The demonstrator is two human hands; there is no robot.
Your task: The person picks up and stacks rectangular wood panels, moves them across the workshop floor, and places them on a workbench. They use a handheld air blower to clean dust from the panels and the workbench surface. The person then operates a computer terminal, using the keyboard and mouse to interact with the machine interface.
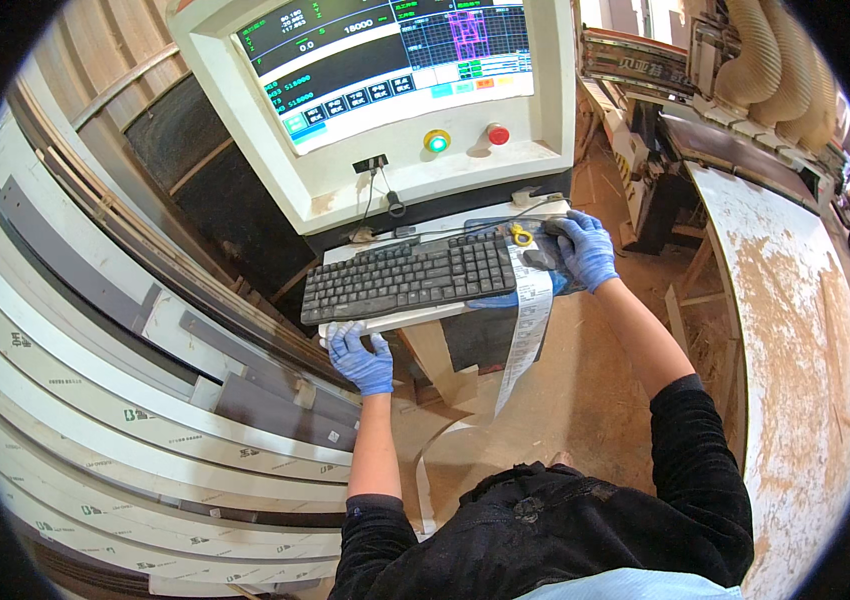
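Observation:
My left hand, in a blue glove, rests at the front left corner of the white keyboard shelf. Its fingers are spread over the shelf's edge, just below the black keyboard. At the shelf's right end, my gloved right hand is curled over a dark computer mouse, mostly covered by the fingers. Between keyboard and hand lie a yellow ring-shaped thing and a small dark object. A long printed paper strip hangs down over the shelf's front.
Above the shelf stands a control cabinet with a lit screen, a lit green button and a red button. Long boards are stacked at left. A dusty white panel lies at right, near ribbed hoses.

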